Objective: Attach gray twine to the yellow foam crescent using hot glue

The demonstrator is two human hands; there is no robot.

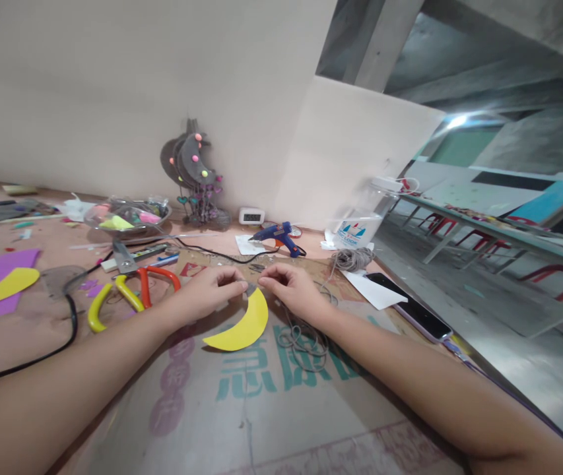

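A yellow paper crescent (242, 328) lies just above the cardboard (202, 415), its upper tip wrapped in grey yarn. My left hand (212, 293) pinches that wrapped tip between thumb and fingers. Just to the right, my right hand (294, 293) is closed in a pinch by the tip, apparently on the grey yarn; the strand between its fingers is too thin to see clearly. Loose loops of grey yarn (305, 340) lie under my right wrist, and the yarn ball (353, 259) sits farther back.
A blue glue gun (277, 236) stands behind my hands, near a small white clock (251, 216). Yellow-handled and orange-handled tools (127, 293) lie left. A phone (410, 307) is at right. Grey crescent ornaments (195, 161) hang against the wall; a bowl of scraps (127, 221) stands beside them.
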